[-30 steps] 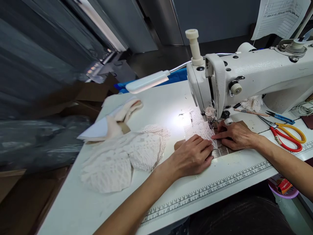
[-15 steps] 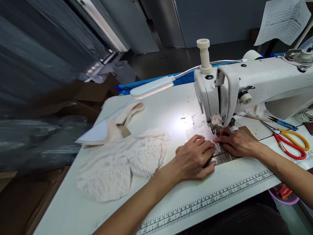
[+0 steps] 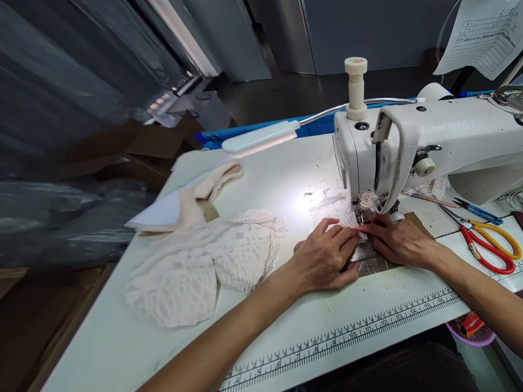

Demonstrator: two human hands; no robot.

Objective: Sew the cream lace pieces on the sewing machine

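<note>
White lace (image 3: 341, 209) lies under the presser foot (image 3: 364, 215) of a white sewing machine (image 3: 449, 128). My left hand (image 3: 327, 256) rests at its near edge, fingers curled down onto the lace and thumb out to the side. Close by the foot, my right hand (image 3: 394, 239) has its thumb and index finger closed at the lace's right edge, almost meeting my left fingertips. Both hands partly cover the lace there. A pinkish fabric rosette (image 3: 368, 201) sits on the machine just above the foot.
Lace-covered cream pieces (image 3: 196, 277) lie left of my forearm, with folded cream fabric (image 3: 208, 190) behind. At right are red-and-yellow-handled scissors (image 3: 490, 245) and blue snips (image 3: 478, 210). A lamp (image 3: 261, 139) reaches over the table; a printed ruler (image 3: 347, 337) follows its front edge.
The lace has slid a little further under the presser foot, and its near tip shows less. Both hands stay close to it. The whole view has shifted slightly.
</note>
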